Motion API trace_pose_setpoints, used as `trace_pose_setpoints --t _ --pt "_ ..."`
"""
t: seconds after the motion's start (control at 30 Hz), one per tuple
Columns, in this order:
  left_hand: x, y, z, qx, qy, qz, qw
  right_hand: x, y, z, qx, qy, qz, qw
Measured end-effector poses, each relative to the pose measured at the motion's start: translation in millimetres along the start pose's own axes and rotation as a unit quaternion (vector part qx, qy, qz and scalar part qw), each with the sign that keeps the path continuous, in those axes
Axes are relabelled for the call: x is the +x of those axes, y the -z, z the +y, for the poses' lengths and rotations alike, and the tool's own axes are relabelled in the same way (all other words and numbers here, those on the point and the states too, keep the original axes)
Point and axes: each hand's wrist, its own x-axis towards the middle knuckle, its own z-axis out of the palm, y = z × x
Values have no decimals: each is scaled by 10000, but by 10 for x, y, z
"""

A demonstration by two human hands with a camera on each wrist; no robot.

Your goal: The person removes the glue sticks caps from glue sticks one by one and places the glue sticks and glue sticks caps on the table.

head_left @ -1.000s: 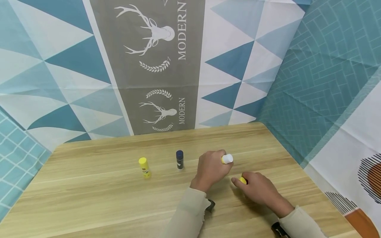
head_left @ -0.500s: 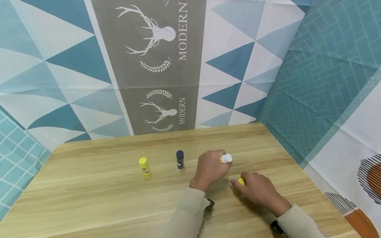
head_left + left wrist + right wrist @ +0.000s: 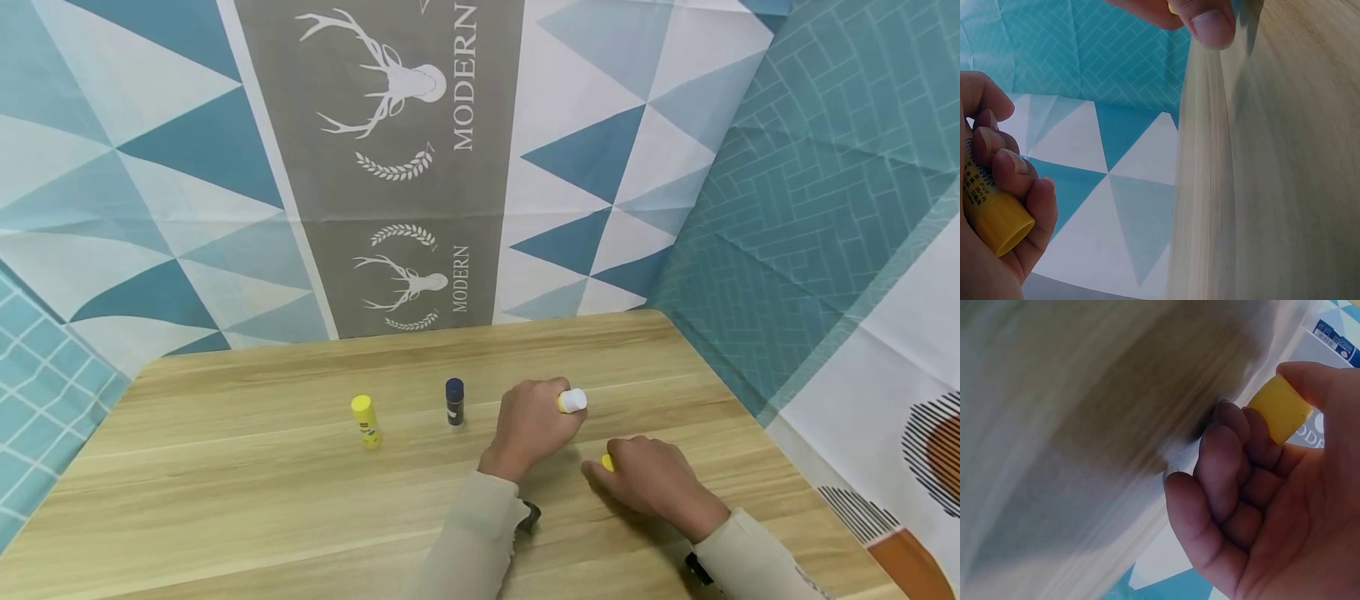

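My left hand [image 3: 531, 423] grips a yellow glue stick [image 3: 1004, 219] above the right part of the table, its fingers curled round the barrel. The white uncapped end [image 3: 573, 401] pokes out past the thumb side in the head view, and the yellow base shows in the left wrist view. Lower and to the right, my right hand [image 3: 652, 477] pinches a small yellow cap [image 3: 1282, 409] between thumb and index finger. The other right fingers are curled, close to the tabletop. Cap and glue stick are apart.
Left of my hands, a yellow glue stick [image 3: 366, 422] and a dark blue glue stick [image 3: 454, 402] stand upright on the wooden table [image 3: 247, 492]. A patterned cloth wall [image 3: 405, 192] rises behind the table's back edge, and another hanging cloth [image 3: 825, 192] borders the right side.
The right hand has shifted very slightly, and a little less of the yellow cap shows in the head view. The left hand keeps its grip, and the standing glue sticks have not moved.
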Motion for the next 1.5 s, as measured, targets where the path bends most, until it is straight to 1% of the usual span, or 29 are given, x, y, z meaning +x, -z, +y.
trace_pose_setpoints --t 0.17,0.47,0.67,0.83,1.1,1.33,1.5 --pt "1 6 4 -15 -16 -6 10000 7 -7 -9 -96 89 30 9999" --pt "-3 -13 -9 -3 -53 -38 10000 34 -28 -8 -163 99 -32 9998" --pt "0 -15 -3 25 -74 -79 9999 23 -28 5 -160 120 86 9998" --pt "5 -15 6 29 -102 -45 9999 20 -30 16 -146 102 181 9997" --pt "-18 -5 11 -32 -95 -31 9999 15 -39 9 -45 44 80 9999" --pt "-24 8 -4 -95 -96 31 9999 11 12 3 54 -22 -18 10000" --pt "-15 -5 0 -186 -83 -70 9998 -1 57 11 7 -124 -80 9999"
